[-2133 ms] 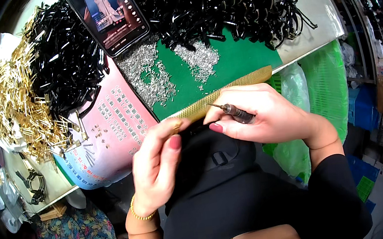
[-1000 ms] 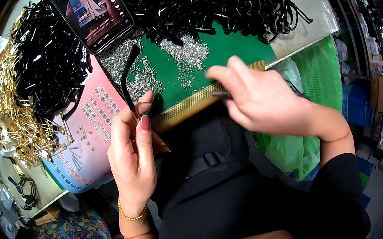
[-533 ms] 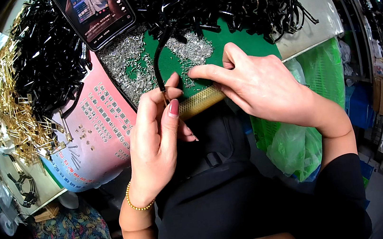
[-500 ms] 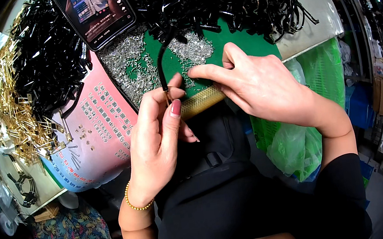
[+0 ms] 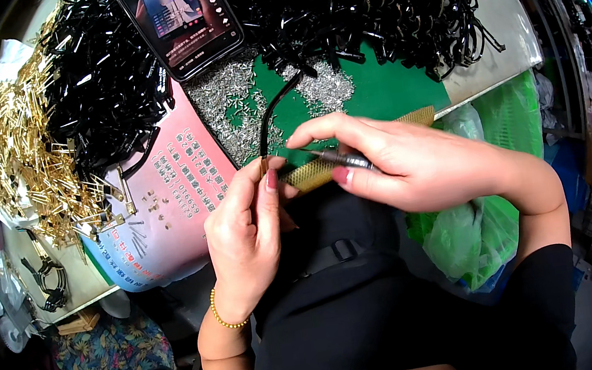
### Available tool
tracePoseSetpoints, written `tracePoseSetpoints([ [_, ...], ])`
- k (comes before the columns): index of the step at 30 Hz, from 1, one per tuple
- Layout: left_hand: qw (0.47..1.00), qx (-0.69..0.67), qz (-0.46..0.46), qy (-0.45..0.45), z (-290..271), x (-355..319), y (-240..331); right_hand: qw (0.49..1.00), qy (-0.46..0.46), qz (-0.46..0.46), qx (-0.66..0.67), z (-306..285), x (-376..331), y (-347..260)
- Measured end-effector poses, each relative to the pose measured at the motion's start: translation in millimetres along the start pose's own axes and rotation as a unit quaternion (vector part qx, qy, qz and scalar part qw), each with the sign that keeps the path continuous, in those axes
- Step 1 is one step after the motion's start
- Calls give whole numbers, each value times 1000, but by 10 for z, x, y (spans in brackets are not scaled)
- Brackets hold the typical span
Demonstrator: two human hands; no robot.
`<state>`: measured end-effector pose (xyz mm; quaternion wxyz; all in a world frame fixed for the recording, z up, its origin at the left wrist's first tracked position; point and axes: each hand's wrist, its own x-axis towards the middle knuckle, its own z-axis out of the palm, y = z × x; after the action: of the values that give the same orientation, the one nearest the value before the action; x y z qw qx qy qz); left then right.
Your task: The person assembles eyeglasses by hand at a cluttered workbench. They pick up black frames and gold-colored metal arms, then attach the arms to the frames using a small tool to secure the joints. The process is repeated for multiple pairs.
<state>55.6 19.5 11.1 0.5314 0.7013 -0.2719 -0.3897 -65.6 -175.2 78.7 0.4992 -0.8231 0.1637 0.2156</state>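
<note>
My left hand [image 5: 242, 225] is closed, thumb and fingertips pinching the lower end of a black eyeglass temple [image 5: 271, 114]. The temple's curved length rises above the fingers. My right hand [image 5: 430, 161] is wrapped round a slim dark screwdriver [image 5: 348, 159], its thin tip pointing left toward the pinched end; whether it touches cannot be made out. The right index finger stretches out over the tool. Under both hands runs a gold mesh-patterned strip [image 5: 313, 174] along the table edge. Small silver screws [image 5: 325, 91] lie heaped just beyond, on a green mat [image 5: 390, 77].
Black temples [image 5: 103, 90] pile up at the left, and another black heap [image 5: 363, 6] spans the back. Gold metal parts [image 5: 28, 144] lie far left. A phone [image 5: 188, 24] rests at the back. A pink-blue printed sheet [image 5: 172, 200] and a green basket with plastic bags [image 5: 464, 231] flank me.
My right hand has come back from beside the screws and turned, and the screwdriver now shows in it. My left hand still pinches the temple. The whole view has shifted slightly.
</note>
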Motion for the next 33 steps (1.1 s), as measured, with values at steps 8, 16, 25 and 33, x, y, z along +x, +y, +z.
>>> tracePoseSetpoints([
  [8,995,72,58,23,37,-28,-80,944,-102,111,293,31,59,-150],
  [16,864,338,360,101,95,77,-248,929,-96,130,333,11,-39,-147],
  [25,897,79,195,389,-805,-69,-158,929,113,-211,-282,253,651,-528],
  [33,840,402,88,353,-999,-19,-269,834,170,-327,-410,630,1584,-719],
])
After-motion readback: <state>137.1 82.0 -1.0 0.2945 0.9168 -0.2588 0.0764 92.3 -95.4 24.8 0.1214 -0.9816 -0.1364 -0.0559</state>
